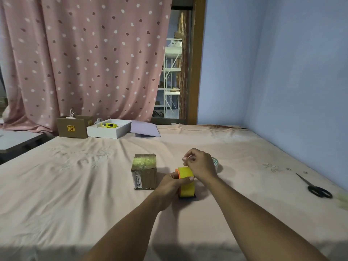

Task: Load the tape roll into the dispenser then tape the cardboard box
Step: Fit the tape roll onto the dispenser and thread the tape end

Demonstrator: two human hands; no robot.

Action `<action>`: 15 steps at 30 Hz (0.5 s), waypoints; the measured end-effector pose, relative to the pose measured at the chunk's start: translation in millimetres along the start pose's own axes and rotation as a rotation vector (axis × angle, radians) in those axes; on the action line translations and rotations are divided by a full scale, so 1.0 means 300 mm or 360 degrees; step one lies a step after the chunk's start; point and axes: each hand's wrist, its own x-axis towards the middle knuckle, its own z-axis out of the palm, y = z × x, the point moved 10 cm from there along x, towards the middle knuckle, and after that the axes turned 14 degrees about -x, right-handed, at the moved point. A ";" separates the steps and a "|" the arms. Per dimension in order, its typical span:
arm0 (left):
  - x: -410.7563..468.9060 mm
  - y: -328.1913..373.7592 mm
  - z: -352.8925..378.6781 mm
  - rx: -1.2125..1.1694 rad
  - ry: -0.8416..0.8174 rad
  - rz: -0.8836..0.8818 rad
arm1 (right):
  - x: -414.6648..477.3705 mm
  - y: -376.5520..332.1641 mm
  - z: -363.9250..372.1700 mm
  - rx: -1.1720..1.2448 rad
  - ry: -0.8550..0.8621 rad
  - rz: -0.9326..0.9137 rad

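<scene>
— Across the lower frame: peach bedsheet [75, 185], soft cloth, creased, faintly embroidered with flowers. Any writing?

— At centre, on the small cardboard box [144, 172]: white label with black print, too small to read. Glossy yellowish tape over the top face.

— Upper left?

— Bigger brown carton [72, 127] with a yellow handling mark, unreadable; beside it a white tray [111, 131].

— Tape roll?

— Just right of the box: yellow tape roll [186, 182], smooth, round, sitting upright in the dispenser [178, 173] with its orange rim and dark base.

— Grips?

— Left hand [172, 183] wrapped around the roll's side. Right hand [200, 164] above it, fingertips pinched; on what, cannot tell.

— Far right?

— Black-handled scissors [316, 188], lying flat.
</scene>
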 end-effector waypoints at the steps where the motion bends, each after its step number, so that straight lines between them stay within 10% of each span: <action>1: -0.003 -0.001 0.000 0.0023 -0.0007 -0.0008 | 0.006 -0.001 0.006 -0.0029 -0.0041 -0.0014; 15: -0.064 -0.009 -0.026 0.0312 0.0104 -0.0033 | 0.034 0.094 0.004 -0.0094 -0.0056 0.0122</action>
